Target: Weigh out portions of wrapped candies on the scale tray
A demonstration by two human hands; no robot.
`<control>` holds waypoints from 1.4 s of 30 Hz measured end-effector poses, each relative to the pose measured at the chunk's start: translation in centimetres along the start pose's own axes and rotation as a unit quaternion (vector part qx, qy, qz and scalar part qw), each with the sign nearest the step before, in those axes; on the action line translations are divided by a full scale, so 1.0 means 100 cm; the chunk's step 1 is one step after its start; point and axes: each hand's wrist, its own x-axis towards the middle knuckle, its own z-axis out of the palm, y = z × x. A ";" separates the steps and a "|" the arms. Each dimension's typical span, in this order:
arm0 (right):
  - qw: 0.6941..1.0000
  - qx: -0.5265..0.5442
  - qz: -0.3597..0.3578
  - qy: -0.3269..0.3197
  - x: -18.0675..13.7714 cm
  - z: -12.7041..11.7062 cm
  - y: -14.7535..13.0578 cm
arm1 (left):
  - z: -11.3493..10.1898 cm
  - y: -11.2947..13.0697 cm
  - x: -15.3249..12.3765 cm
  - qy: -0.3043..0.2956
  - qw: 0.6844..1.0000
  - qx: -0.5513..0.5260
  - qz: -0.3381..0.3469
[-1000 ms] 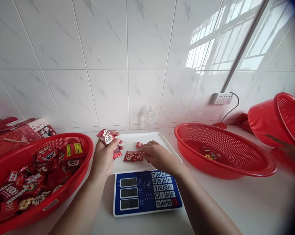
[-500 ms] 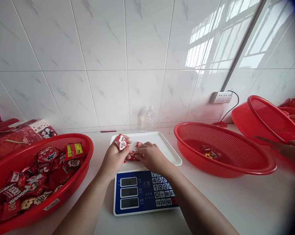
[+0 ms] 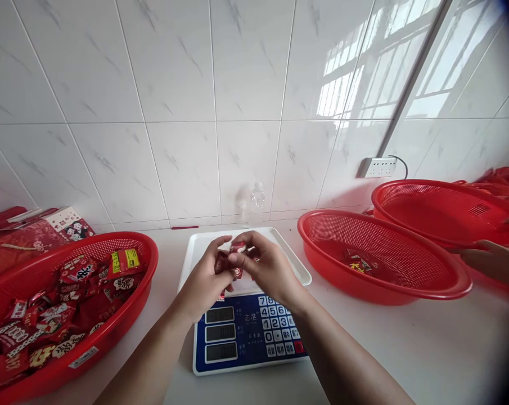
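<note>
My left hand (image 3: 210, 275) is closed around red snack packets, mostly hidden by its fingers, above the scale's white pan (image 3: 190, 247). Beside it, my right hand (image 3: 269, 267) pinches a small red snack packet (image 3: 238, 247) between thumb and fingers. Both hands nearly touch over the pan, where bits of other red packets show beneath them. The scale's blue panel (image 3: 252, 320) with keys and three displays faces me; part of its right side is behind my right forearm.
A red basket (image 3: 147, 259) heaped with snack packets stands at left, a gift box (image 3: 26, 239) behind it. On the right is a red basket (image 3: 321, 275) with a few packets. Another person's hand (image 3: 486, 257) is at a further basket (image 3: 423, 188). A clear bottle (image 3: 257, 199) stands near the wall.
My right hand has lifted a small packet from the pan towards my left hand, which has turned inward. At right, the other person's tilted basket has come down flatter.
</note>
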 end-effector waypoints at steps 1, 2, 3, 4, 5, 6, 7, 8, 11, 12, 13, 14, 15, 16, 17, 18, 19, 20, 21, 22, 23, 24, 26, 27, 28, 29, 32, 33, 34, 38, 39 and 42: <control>1.000 0.008 0.007 0.029 0.004 -0.006 0.003 | -0.002 0.002 0.000 0.019 1.000 -0.015 -0.017; 0.998 0.002 0.010 0.058 0.008 -0.014 0.006 | -0.005 0.003 0.001 0.041 0.998 -0.037 -0.025; 0.996 -0.019 0.011 0.086 0.011 -0.021 0.009 | -0.008 0.004 0.002 0.061 0.996 -0.062 -0.025; 0.992 -0.054 0.014 0.110 0.015 -0.029 0.013 | -0.010 0.005 0.003 0.076 0.993 -0.089 -0.021; 0.986 -0.100 0.020 0.129 0.017 -0.036 0.017 | -0.013 0.006 0.004 0.086 0.990 -0.115 -0.018; 0.977 -0.152 0.028 0.145 0.019 -0.041 0.021 | -0.015 0.007 0.004 0.093 0.986 -0.136 -0.016; 0.966 -0.204 0.038 0.154 0.021 -0.044 0.025 | -0.016 0.008 0.005 0.098 0.984 -0.151 -0.014; 0.954 -0.252 0.047 0.153 0.021 -0.045 0.028 | -0.017 0.009 0.005 0.102 0.982 -0.160 -0.014; 0.934 -0.331 0.072 0.111 0.020 -0.040 0.036 | -0.017 0.011 0.004 0.107 0.982 -0.156 -0.017; 0.931 -0.344 0.075 0.094 0.020 -0.036 0.037 | -0.016 0.011 0.004 0.107 0.982 -0.152 -0.018; 0.929 -0.355 0.076 0.077 0.019 -0.032 0.037 | -0.015 0.011 0.004 0.107 0.983 -0.147 -0.019; 0.925 -0.366 0.076 0.062 0.019 -0.029 0.037 | -0.014 0.011 0.004 0.105 0.984 -0.143 -0.020; 0.922 -0.377 0.076 0.050 0.018 -0.027 0.036 | -0.013 0.011 0.004 0.103 0.985 -0.139 -0.021; 0.917 -0.388 0.078 0.038 0.018 -0.025 0.035 | -0.012 0.010 0.004 0.102 0.985 -0.136 -0.022; 0.913 -0.399 0.081 0.029 0.018 -0.025 0.033 | -0.012 0.010 0.004 0.101 0.986 -0.134 -0.024; 0.908 -0.409 0.084 0.020 0.018 -0.025 0.032 | -0.012 0.009 0.004 0.102 0.986 -0.131 -0.023; 0.903 -0.420 0.087 0.011 0.017 -0.026 0.031 | -0.012 0.009 0.005 0.103 0.986 -0.129 -0.021; 0.898 -0.431 0.089 0.002 0.017 -0.027 0.030 | -0.012 0.009 0.005 0.103 0.986 -0.127 -0.017; 0.894 -0.438 0.090 -0.011 0.017 -0.028 0.030 | -0.012 0.008 0.005 0.101 0.987 -0.125 -0.012; 0.892 -0.442 0.090 -0.025 0.016 -0.029 0.031 | -0.012 0.008 0.006 0.097 0.988 -0.121 -0.009; 0.891 -0.443 0.089 -0.036 0.016 -0.030 0.032 | -0.013 0.008 0.006 0.093 0.989 -0.117 -0.006; 0.892 -0.442 0.088 -0.042 0.016 -0.030 0.034 | -0.013 0.008 0.006 0.089 0.990 -0.113 -0.005; 0.892 -0.443 0.081 -0.041 0.015 -0.032 0.036 | -0.013 0.008 0.006 0.086 0.991 -0.106 -0.005; 0.891 -0.445 0.079 -0.037 0.015 -0.034 0.037 | -0.014 0.008 0.005 0.085 0.991 -0.103 -0.003; 0.890 -0.447 0.077 -0.035 0.015 -0.035 0.037 | -0.014 0.008 0.005 0.085 0.992 -0.098 0.000; 0.889 -0.449 0.078 -0.039 0.015 -0.037 0.037 | -0.014 0.007 0.005 0.085 0.992 -0.093 0.003; 0.885 -0.449 0.087 -0.082 0.014 -0.042 0.034 | -0.014 0.006 0.005 0.083 0.993 -0.083 0.008; 0.883 -0.450 0.088 -0.102 0.014 -0.043 0.034 | -0.013 0.006 0.005 0.081 0.993 -0.083 0.008; 0.880 -0.451 0.087 -0.120 0.014 -0.043 0.033 | -0.013 0.005 0.005 0.078 0.993 -0.084 0.008; 0.868 -0.464 0.074 -0.162 0.013 -0.040 0.034 | -0.013 0.004 0.005 0.070 0.994 -0.083 0.010; 0.865 -0.467 0.075 -0.166 0.012 -0.040 0.034 | -0.013 0.004 0.005 0.069 0.994 -0.081 0.011; 0.857 -0.479 0.088 -0.170 0.012 -0.043 0.033 | -0.013 0.005 0.006 0.073 0.995 -0.071 0.013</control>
